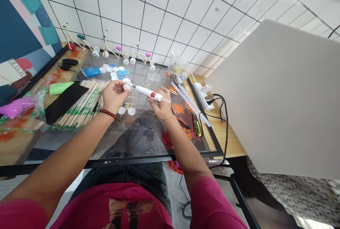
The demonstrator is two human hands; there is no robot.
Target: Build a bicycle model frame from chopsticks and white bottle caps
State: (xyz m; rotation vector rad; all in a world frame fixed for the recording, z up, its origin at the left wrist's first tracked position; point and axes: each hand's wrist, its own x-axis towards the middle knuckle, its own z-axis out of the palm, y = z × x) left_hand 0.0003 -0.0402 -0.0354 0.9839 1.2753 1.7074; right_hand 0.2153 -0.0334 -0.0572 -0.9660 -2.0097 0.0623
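Pinched in the fingers of my left hand (114,95) is a small whitish bottle cap (128,86). My right hand (162,106) is wrapped round a white hot glue gun (145,91), its nozzle pointing left at the cap. Whether the nozzle touches the cap I cannot tell. A clear glue stick (166,100) pokes out of the gun's back end. Just below, a white bottle cap (131,111) lies on the glass table beside thin wooden sticks (129,104). Beyond my left hand sit several white and blue caps (121,72).
Small stick-and-cap models (111,50) stand along the tiled wall. Bundled chopsticks (79,107) lie at left, under a black strip (65,103). On the right are spare glue sticks (190,101), a utility knife (197,128), a power strip (203,94) and black cables (225,115).
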